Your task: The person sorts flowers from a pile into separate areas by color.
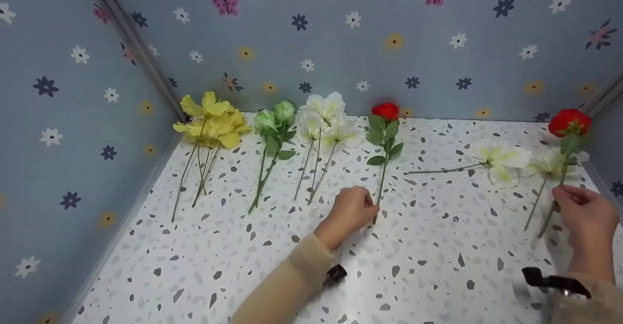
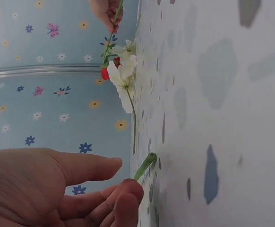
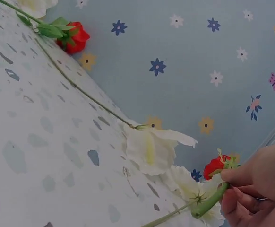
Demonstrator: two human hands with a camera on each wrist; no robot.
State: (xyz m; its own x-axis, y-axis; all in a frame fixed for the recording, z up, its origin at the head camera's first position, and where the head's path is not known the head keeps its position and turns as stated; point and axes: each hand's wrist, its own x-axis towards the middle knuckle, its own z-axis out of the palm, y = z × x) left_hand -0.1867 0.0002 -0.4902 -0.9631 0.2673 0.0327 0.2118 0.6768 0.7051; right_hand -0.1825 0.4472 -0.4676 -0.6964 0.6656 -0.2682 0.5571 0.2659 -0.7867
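Note:
My right hand point(image 1: 586, 214) pinches the green stem of a red rose point(image 1: 569, 122) between thumb and fingers. In the right wrist view the stem's cut end point(image 3: 206, 208) juts out past the fingertips. Two white flowers lie by that hand, one point(image 1: 501, 161) with its stem pointing left, the other point(image 1: 547, 166) partly behind the held rose. My left hand point(image 1: 351, 209) is at the lower stem of another red rose point(image 1: 386, 111), which lies on the surface. The left wrist view shows a gap between thumb and fingers, with the stem end point(image 2: 146, 165) just beyond the fingertips.
Left of that rose lie three white flowers point(image 1: 325, 107), light green roses point(image 1: 275, 117) and a bunch of yellow flowers point(image 1: 211, 119), stems toward me. Patterned blue walls point(image 1: 340, 46) stand behind and at both sides of the speckled white surface point(image 1: 413, 265).

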